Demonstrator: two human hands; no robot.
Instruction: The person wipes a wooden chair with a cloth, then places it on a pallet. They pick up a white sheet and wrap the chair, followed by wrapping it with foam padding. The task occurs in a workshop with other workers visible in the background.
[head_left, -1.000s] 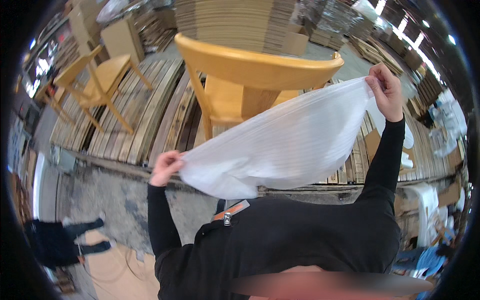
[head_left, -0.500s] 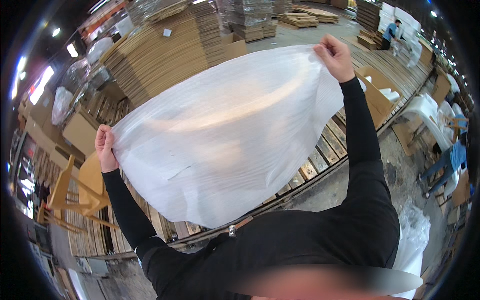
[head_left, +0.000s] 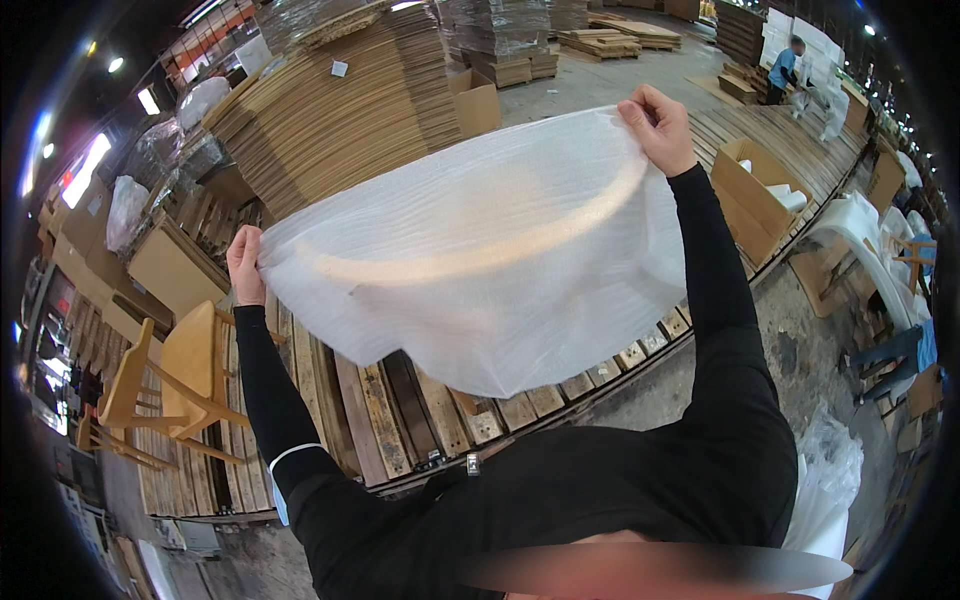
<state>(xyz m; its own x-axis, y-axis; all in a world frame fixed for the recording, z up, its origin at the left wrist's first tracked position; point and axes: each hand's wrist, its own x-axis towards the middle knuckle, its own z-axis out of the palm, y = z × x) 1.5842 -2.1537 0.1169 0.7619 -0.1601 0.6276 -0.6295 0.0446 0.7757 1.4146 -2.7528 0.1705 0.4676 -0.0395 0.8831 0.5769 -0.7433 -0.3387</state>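
Observation:
A translucent white foam sheet (head_left: 450,320) is stretched between my hands over the wooden slats. My left hand (head_left: 246,264) pinches its left corner, fingers closed. At the far right corner, my right hand (head_left: 660,125) grips the sheet between thumb and fingers. Through the foam shows a long, curved, light-wood bar (head_left: 480,247), looking like a chair's backrest; the rest of that piece is blurred by the sheet. The sheet's near edge hangs loose above the slats.
A slatted wooden platform (head_left: 445,415) runs beneath. Left stands a light-wood chair (head_left: 190,380). Stacked flat cardboard (head_left: 330,120) rises behind; an open carton (head_left: 750,195) stands right. A co-worker in blue (head_left: 783,68) is far right, and another person's legs (head_left: 890,350) show at the right edge.
The sheet has come down over the curved bar, which shows more sharply through it. Its near edge has drawn away from me, baring more slats. My left hand has shifted right.

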